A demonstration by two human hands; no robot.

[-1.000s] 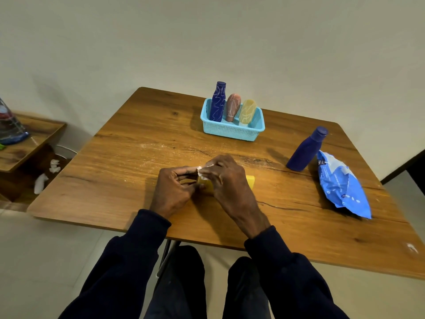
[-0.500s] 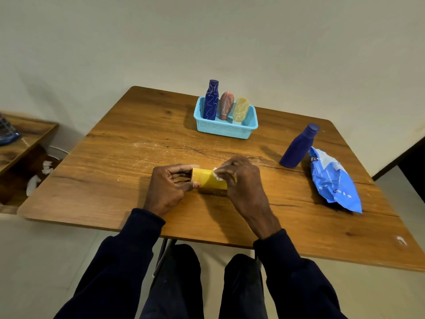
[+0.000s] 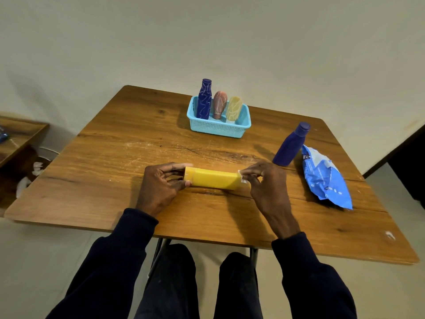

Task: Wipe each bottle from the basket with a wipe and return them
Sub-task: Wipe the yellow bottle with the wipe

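The left hand grips one end of a yellow bottle, fingers and thumb curled round it. The bottle lies on its side across the near middle of the tabletop, stretched between both hands; whether it rests on the wood or is held just above it cannot be told. The right hand is at the bottle's other end, its fingertips pinching a small white wipe against that end. Dark sleeves cover both forearms.

Farther back stands a light blue basket holding three bottles side by side: a dark blue patterned bottle upright at the left, a pinkish bottle in the middle, and a pale yellow bottle leaning at the right. To the right, apart from the basket, a plain blue bottle stands on the tabletop, just beside a blue pack of wipes lying flat. At the far left, off the tabletop, is a low wooden shelf with white crumpled scraps beneath it.
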